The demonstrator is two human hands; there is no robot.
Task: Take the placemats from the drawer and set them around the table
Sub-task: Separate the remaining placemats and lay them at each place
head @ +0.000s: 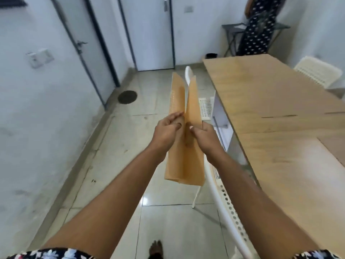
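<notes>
I hold a small stack of thin tan placemats (pixel 183 161) upright in front of me over the tiled floor, left of the wooden table (pixel 280 113). My left hand (pixel 167 130) grips the left sheet and my right hand (pixel 206 138) pinches the right sheet. The upper ends of the sheets spread apart in a V; the lower ends hang together. Another tan mat (pixel 336 148) lies flat on the table at the right edge of the view.
White perforated chairs stand along the table: one (pixel 229 212) close by my right arm, one (pixel 204 107) farther ahead, one (pixel 317 71) on the far side. Closed doors (pixel 153 34) and a floor drain (pixel 127 97) lie ahead. A person in a dotted dress (pixel 259 27) stands at the back right.
</notes>
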